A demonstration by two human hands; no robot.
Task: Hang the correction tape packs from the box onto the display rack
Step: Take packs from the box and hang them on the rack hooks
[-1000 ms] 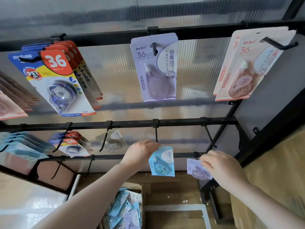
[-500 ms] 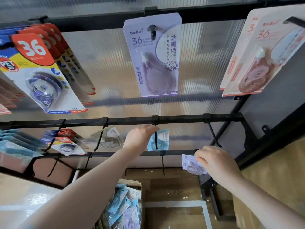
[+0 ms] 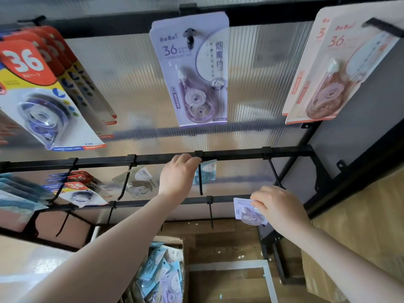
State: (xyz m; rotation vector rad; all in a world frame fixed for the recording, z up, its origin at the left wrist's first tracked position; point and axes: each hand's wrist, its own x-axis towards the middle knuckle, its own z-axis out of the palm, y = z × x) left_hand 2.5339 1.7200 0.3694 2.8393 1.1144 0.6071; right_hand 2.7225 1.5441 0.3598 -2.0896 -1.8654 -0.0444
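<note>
Left hand (image 3: 178,178) is up at the middle rail of the display rack (image 3: 240,154), fingers curled over the top edge of a small blue pack (image 3: 207,173) that sits on the hook (image 3: 200,182) there, mostly hidden behind the hand. Right hand (image 3: 277,207) is lower down, pinching a lilac pack (image 3: 246,212) by its upper corner, just beside the bottom rail. Down on the floor, the open box (image 3: 168,239) holds a loose heap of blue and lilac packs. These look like featherweight things: thin card backing with a clear plastic blister over the dispenser. The card should be stiff enough to hold its shape but will likely bend or crease if squeezed across the middle, and the blister looks slick, so it is a poor place to hold. Best grip, I'd say, is the top edge of the card, either side of the hang hole, leaving the hole free for the peg. The hole is small, so the pack needs lining up squarely before sliding on.
</note>
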